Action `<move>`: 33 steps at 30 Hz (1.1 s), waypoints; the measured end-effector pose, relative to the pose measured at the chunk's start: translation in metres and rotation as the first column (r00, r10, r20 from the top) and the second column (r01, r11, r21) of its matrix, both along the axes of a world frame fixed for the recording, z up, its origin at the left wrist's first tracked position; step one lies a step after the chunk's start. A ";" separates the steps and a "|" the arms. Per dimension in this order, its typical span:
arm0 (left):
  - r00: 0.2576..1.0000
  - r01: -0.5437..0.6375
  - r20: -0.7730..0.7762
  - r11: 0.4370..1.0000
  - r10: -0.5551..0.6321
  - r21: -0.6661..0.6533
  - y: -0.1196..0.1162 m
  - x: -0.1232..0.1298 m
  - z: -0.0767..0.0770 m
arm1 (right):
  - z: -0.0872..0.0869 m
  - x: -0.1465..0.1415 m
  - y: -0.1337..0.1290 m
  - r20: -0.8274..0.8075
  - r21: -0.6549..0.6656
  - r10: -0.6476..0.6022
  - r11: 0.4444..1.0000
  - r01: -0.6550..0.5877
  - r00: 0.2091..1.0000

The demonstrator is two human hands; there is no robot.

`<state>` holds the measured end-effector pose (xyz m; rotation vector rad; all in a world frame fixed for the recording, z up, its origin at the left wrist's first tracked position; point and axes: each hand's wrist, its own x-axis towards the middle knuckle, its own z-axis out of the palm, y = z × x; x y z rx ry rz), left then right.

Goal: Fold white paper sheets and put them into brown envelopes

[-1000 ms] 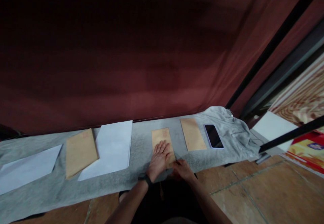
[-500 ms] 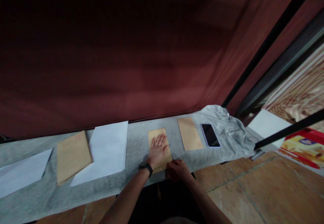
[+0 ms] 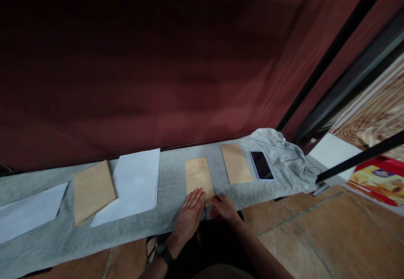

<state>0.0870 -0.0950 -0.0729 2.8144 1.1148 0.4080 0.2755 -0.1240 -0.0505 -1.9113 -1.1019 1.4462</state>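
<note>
A tan paper envelope (image 3: 198, 171) lies on the grey cloth in front of me. My left hand (image 3: 191, 207), with a dark watch on the wrist, rests flat over its near end, fingers stretched out together. At the near right corner of that envelope is my right hand (image 3: 221, 206), its fingers curled closed against the edge; what the fingertips pinch is hidden. To the right lies a second tan envelope (image 3: 236, 164), apart from both hands.
A phone (image 3: 262, 166) lies right of the second envelope. Leftward are white sheets (image 3: 135, 186), a stack of tan envelopes (image 3: 94, 192) overlapping them, and another white sheet (image 3: 31, 207). The grey cloth (image 3: 170, 178) bunches at the right end, near a black metal bar (image 3: 356, 163).
My left hand has slid from the middle of the envelope toward its near end, uncovering the far part. My right hand stays at the near right corner.
</note>
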 end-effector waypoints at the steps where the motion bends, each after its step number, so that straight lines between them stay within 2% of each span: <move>1: 1.000 -0.018 0.008 1.000 0.018 0.001 -0.001 -0.001 -0.001 | 0.002 0.000 -0.001 0.039 0.009 0.003 1.000 -0.004 0.999; 3: 0.998 -0.051 0.028 0.999 0.051 0.007 -0.002 0.001 -0.003 | 0.006 -0.001 -0.004 0.235 0.071 0.004 0.997 -0.021 0.972; 4: 0.997 -0.062 0.038 0.998 0.062 0.013 -0.003 0.002 -0.004 | 0.007 -0.002 -0.006 0.358 0.108 -0.006 0.994 -0.035 0.934; 7: 0.995 -0.075 0.065 0.997 0.073 0.030 -0.003 0.004 -0.008 | 0.009 -0.009 -0.012 0.678 0.244 -0.037 0.953 -0.178 0.734; 9: 0.994 -0.073 0.085 0.997 0.070 0.036 -0.004 0.003 -0.012 | 0.003 -0.015 -0.015 0.754 0.358 -0.061 0.873 -0.332 0.654; 10: 0.993 -0.075 0.099 0.997 0.072 0.033 -0.005 0.002 -0.015 | -0.001 -0.018 -0.016 0.774 0.418 -0.079 0.809 -0.413 0.628; 12: 0.988 -0.081 0.135 0.997 0.077 0.022 -0.007 -0.002 -0.020 | -0.011 -0.023 -0.015 0.780 0.501 -0.100 0.690 -0.521 0.618; 13: 0.985 -0.083 0.153 0.996 0.081 0.010 -0.008 -0.003 -0.022 | -0.017 -0.024 -0.014 0.777 0.520 -0.094 0.653 -0.550 0.623; 15: 0.977 -0.099 0.187 0.995 0.100 -0.014 -0.010 -0.006 -0.024 | -0.024 -0.024 -0.006 0.781 0.517 -0.059 0.620 -0.590 0.622; 18: 0.960 -0.151 0.233 0.988 0.155 -0.038 -0.013 -0.008 -0.025 | -0.028 -0.019 0.013 0.798 0.481 0.003 0.598 -0.641 0.602; 21: 0.930 -0.264 0.259 0.964 0.259 -0.019 -0.014 -0.010 -0.025 | -0.027 -0.010 0.036 0.819 0.457 0.010 0.592 -0.664 0.573; 26: 0.830 -0.500 0.306 0.865 0.466 0.041 -0.016 -0.013 -0.034 | -0.029 -0.001 0.066 0.834 0.441 -0.070 0.679 -0.587 0.547; 30: 0.797 -0.544 0.332 0.838 0.504 0.035 -0.017 -0.011 -0.037 | -0.030 -0.001 0.077 0.829 0.445 -0.117 0.729 -0.520 0.546; 33: 0.794 -0.546 0.322 0.838 0.516 0.003 -0.018 -0.007 -0.030 | -0.027 -0.009 0.069 0.823 0.456 -0.151 0.749 -0.481 0.547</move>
